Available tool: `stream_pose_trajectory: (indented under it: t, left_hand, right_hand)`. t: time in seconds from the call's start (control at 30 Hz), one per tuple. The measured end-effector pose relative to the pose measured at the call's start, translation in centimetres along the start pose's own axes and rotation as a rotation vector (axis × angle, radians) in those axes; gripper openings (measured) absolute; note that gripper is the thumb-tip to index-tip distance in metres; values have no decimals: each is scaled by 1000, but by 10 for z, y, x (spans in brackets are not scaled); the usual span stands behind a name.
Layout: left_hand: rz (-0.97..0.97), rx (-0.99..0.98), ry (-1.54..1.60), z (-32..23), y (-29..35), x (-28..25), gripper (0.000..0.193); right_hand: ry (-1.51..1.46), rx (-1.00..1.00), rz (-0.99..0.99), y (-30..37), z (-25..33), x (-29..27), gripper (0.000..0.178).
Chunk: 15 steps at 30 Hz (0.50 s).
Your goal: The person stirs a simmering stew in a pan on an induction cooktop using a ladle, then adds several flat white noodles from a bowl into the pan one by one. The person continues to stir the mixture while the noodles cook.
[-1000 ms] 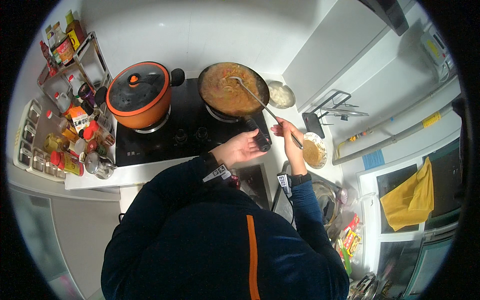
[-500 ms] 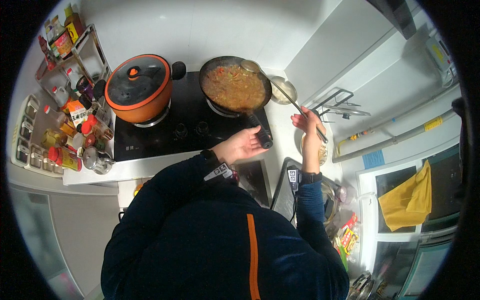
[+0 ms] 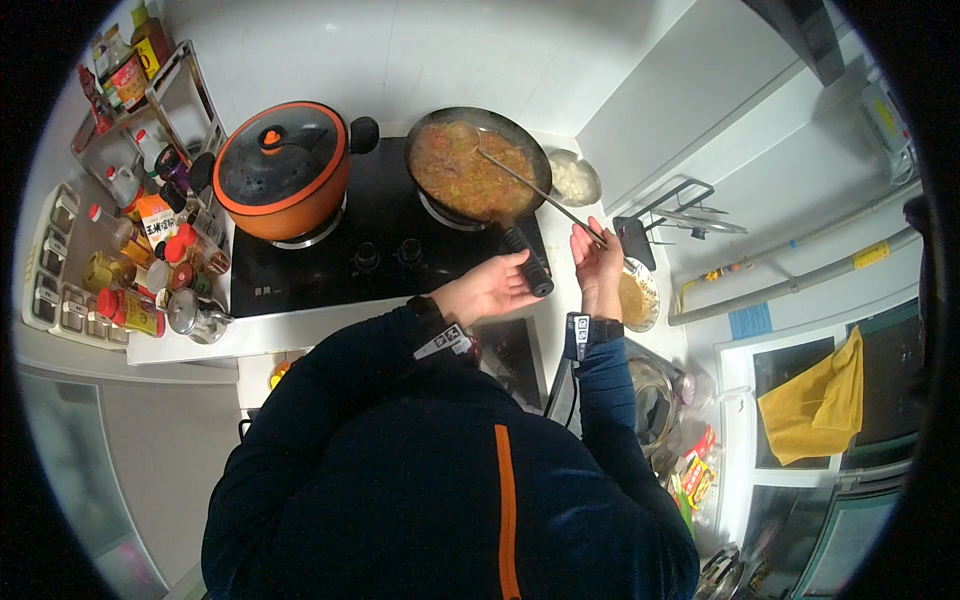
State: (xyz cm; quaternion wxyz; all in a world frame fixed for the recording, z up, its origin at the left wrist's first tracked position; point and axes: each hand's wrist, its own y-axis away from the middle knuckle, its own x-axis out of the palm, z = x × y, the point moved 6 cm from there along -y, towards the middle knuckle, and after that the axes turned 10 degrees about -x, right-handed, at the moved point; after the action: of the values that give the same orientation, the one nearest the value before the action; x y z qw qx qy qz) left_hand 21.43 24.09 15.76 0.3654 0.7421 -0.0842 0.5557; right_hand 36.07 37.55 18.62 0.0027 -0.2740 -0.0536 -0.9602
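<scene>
A dark wok (image 3: 412,185) sits on the right burner, filled with a steaming brown stew (image 3: 475,195) with reddish and green bits. My left hand (image 3: 488,288) is palm up at the wok's black handle (image 3: 526,262), with its fingers running under the handle and the thumb beside it. A long-handled metal ladle (image 3: 540,192) slants across the wok, its bowl down in the stew. Higher up its shaft, my right hand (image 3: 598,262) is closed around the ladle, to the right of the wok handle.
An orange lidded pot (image 3: 325,200) stands on the left burner of the black cooktop (image 3: 340,290). A metal bowl of white food (image 3: 598,190) and a patterned bowl (image 3: 652,310) sit to the right. Bottles and jars (image 3: 130,315) crowd the left. A pot-lid rack (image 3: 632,245) stands far right.
My right hand has moved left and a little down with the ladle. The ladle's bowl has gone from the wok's far right rim leftward into the stew. My left hand stays at the handle.
</scene>
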Motion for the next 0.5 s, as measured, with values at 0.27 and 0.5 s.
stream_pose_trajectory:
  t: [0.27, 0.5]
  left_hand:
    - [11, -11, 34, 1, -4, -5, 31]
    - [24, -13, 33, 0, -5, -6, 34]
  right_hand:
    - [-57, 121, -68, 16, 11, -38, 37]
    - [29, 39, 3, 42, 49, -57, 32]
